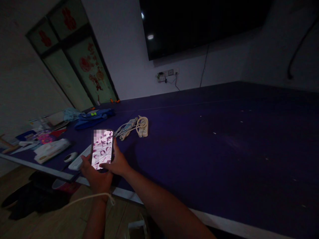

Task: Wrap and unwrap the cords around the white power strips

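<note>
A lit smartphone (102,151) is held upright between my two hands near the table's front edge. Its screen is full of pinkish pictures. My left hand (96,176) grips the lower left side of the phone. My right hand (119,162) wraps its right edge, with the thumb lying across the bottom of the screen. The fingers behind the phone are hidden. Just left of the phone, partly covered by it and my left hand, lies a white flat object (79,160), perhaps a keyboard. A white computer mouse (70,157) rests beside that.
A white power strip (143,127) with coiled cables lies beyond the phone on the dark blue table (189,149). Blue cloth (96,118), a white plastic pack (52,150) and clutter fill the left end. A large television (199,25) hangs on the wall.
</note>
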A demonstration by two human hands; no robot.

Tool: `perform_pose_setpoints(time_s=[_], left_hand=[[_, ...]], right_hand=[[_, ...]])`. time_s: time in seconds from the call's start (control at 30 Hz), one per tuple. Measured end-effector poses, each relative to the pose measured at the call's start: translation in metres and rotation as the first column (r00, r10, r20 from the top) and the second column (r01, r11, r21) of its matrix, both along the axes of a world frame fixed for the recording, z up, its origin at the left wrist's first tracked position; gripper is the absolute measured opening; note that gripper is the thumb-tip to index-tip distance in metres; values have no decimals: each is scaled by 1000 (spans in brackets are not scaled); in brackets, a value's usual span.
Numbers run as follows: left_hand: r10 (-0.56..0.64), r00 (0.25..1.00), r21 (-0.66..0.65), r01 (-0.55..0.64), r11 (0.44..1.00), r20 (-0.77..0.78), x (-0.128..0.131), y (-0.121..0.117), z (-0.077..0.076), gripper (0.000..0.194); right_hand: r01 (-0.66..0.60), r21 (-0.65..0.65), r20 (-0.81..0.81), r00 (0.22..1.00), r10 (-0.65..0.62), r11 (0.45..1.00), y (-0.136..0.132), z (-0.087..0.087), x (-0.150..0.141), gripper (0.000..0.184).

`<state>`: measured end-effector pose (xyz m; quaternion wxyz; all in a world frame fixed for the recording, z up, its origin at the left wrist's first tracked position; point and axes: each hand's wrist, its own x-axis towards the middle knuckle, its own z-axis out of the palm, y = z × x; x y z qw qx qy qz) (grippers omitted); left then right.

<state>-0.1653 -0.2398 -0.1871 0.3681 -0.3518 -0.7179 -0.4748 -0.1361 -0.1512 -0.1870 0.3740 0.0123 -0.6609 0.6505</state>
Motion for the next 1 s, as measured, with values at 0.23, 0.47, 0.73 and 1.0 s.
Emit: perform_pose_setpoints(time_s=[0.23, 0.47, 0.73, 1.0], left_hand=[[26, 991, -88, -38, 995, -135, -2, -2, 1, 103], [18, 993, -93, -29, 995, -117, -2, -1, 0, 103], [-22, 999, -60, 20, 998, -36, -1, -1, 2, 103], [21, 999, -80, -25, 996, -42, 4, -3, 4, 100]], right_hand=[[24, 31, 19, 1000, -25, 999, 1, 4, 5, 122], [68, 43, 83, 994, -72, 997, -1, 10, 14, 119], [127, 97, 164, 976, -142, 987, -4, 14, 20, 117], [114, 133, 203, 969, -140, 985, -1, 12, 19, 121]])
